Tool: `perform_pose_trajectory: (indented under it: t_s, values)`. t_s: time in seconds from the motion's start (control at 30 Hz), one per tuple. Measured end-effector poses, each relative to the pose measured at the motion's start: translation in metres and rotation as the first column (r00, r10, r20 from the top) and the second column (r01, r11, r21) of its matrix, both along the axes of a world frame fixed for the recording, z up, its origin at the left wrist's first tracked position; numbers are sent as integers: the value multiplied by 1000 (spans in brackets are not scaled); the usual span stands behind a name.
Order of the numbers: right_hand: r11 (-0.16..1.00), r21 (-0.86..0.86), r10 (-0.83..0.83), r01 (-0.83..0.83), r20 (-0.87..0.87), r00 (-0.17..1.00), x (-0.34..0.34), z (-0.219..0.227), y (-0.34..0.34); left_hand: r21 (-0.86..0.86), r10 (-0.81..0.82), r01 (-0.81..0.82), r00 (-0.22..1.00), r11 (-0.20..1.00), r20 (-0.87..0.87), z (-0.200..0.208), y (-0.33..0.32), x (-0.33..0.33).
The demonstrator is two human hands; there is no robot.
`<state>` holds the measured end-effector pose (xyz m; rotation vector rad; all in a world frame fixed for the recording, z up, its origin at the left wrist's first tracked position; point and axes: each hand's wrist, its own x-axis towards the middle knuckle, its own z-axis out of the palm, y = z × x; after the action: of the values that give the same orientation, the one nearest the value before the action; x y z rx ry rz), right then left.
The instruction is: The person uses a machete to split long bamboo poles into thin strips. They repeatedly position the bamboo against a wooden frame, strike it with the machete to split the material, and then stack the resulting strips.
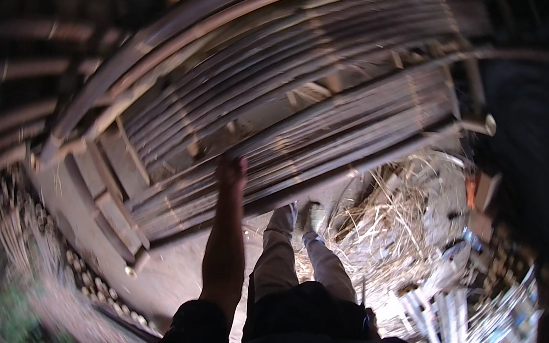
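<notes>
My left hand [233, 171] reaches forward over the near slats of a long slatted wooden or bamboo frame [368, 125]. The hand looks bunched up and seems to touch the slats, but motion blur smears its fingers. At the right side of my body, a small patch of what looks like my right hand [371, 322] shows beside my dark clothing. Its fingers are mostly hidden. A thin upright sliver [364, 292] stands close to it, too blurred to name, and I cannot tell whether the hand holds it.
Loose straw [390, 211] litters the ground right of my shoes [314, 215]. Wooden planks [108, 199] lie at the frame's left end. Cut poles [101, 291] are stacked at the lower left. Pale split pieces [435, 315] lie at the right, and a thick curved beam [188, 36] runs behind the slats.
</notes>
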<state>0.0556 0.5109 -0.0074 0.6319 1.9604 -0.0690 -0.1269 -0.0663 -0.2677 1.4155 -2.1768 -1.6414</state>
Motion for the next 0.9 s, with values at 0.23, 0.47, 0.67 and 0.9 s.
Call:
perform_pose_trajectory:
  t_s: [0.23, 0.47, 0.67, 0.9]
  values:
    - [645, -470, -749, 602, -231, 621, -122, 10, -19, 59, -314, 316, 949, 947, -41, 115, -4, 157]
    - [-455, -848, -819, 274, 518, 245, -171, 40, -24, 28, -433, 441, 889, 897, -147, 185, 31, 271]
    - [-539, -838, -820, 79, 544, 177, -140, 110, -14, -586, -594, 701, 690, 407, 414, 313, 155, 252]
    - [-382, -919, -924, -93, 379, 53, -117, 169, 6, -4, -766, 766, 643, 643, -24, 307, 169, 240]
